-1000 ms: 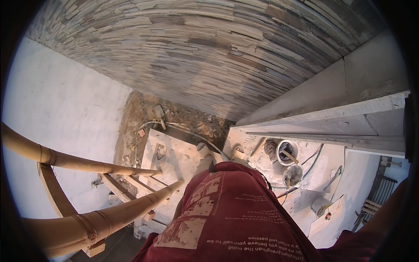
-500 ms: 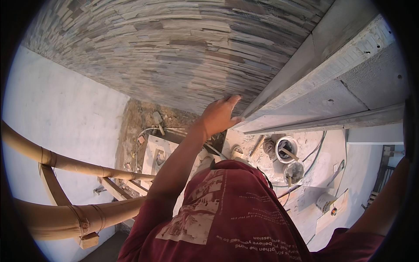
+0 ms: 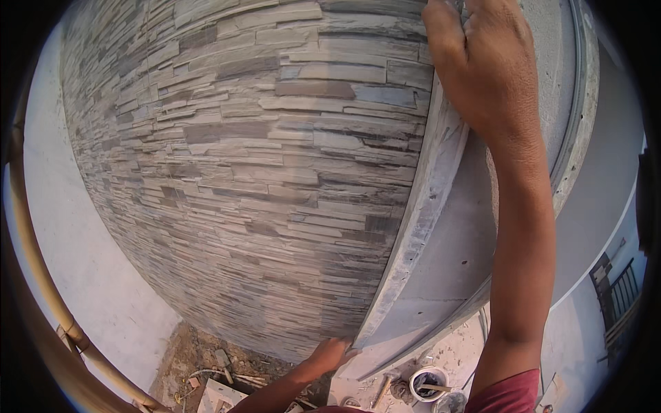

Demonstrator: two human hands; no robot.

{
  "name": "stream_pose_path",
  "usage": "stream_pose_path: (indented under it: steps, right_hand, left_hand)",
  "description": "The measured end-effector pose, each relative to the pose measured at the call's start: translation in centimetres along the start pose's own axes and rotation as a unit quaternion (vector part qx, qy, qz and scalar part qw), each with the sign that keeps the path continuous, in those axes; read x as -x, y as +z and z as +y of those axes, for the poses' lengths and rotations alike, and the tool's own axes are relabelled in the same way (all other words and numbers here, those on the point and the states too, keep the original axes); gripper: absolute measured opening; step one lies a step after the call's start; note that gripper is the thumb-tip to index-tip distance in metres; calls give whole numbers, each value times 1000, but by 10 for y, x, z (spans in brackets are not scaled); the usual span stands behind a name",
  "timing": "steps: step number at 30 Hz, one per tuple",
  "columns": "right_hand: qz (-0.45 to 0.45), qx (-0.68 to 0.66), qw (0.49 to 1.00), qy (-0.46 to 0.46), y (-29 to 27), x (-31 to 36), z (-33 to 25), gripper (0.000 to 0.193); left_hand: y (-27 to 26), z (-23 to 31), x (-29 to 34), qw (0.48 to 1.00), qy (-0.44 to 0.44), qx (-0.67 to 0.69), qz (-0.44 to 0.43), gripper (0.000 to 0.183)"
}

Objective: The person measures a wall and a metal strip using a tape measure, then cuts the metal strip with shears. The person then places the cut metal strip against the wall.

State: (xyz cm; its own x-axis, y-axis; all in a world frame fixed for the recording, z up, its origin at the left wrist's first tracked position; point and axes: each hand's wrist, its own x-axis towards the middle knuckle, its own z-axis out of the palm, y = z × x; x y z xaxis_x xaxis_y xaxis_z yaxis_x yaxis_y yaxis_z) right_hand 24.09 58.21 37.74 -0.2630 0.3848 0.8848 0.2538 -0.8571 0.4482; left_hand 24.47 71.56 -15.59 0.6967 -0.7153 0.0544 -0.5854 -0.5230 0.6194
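Note:
A long, narrow pale strip (image 3: pixel 413 237) runs down the corner edge of a wall faced with thin grey and beige stone-look tiles (image 3: pixel 275 165). My right hand (image 3: pixel 485 65) is high at the upper right, its fingers curled over the upper part of this strip; its fingertips are partly cut off by the picture's top. Far below, my left hand (image 3: pixel 329 356) rests at the strip's lower end beside the tiles. Its fingers lie stretched against the wall edge, with the thumb a little apart.
Bamboo poles (image 3: pixel 51 289) cross the left side in front of a white wall (image 3: pixel 103 227). Down on the floor are a white bucket (image 3: pixel 428 383), a second container (image 3: pixel 449 402) and dirt with loose tools (image 3: pixel 220 361). A bare grey wall face (image 3: pixel 441 268) lies right of the corner.
The view has tilted up toward the tiled wall. My right hand has risen from the lower right to the strip's upper part. My left hand remains at the corner's lower end.

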Motion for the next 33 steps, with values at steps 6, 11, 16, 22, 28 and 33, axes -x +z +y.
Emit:
stream_pose_path:
  steps: [6,11,16,22,28,33]
  right_hand:
    - [-27,24,998,43,-15,-7,-19,40]
    - [-65,17,995,69,-16,-8,-21,43]
    - [-49,-4,996,71,-15,-10,-23,41]
    - [-52,-12,997,59,-15,-11,-21,40]
    - [-45,-5,998,50,-14,-8,-24,35]
    - [-44,0,998,44,-15,-7,-22,34]
  left_hand:
    - [47,-51,5,980,-14,194,37,50]
    - [33,-43,10,981,8,191,41,48]
    - [20,-45,14,980,8,191,60,47]
    - [12,-47,15,979,9,192,66,45]
    - [7,-54,20,980,0,188,66,43]
    - [5,-54,19,980,-3,187,65,42]
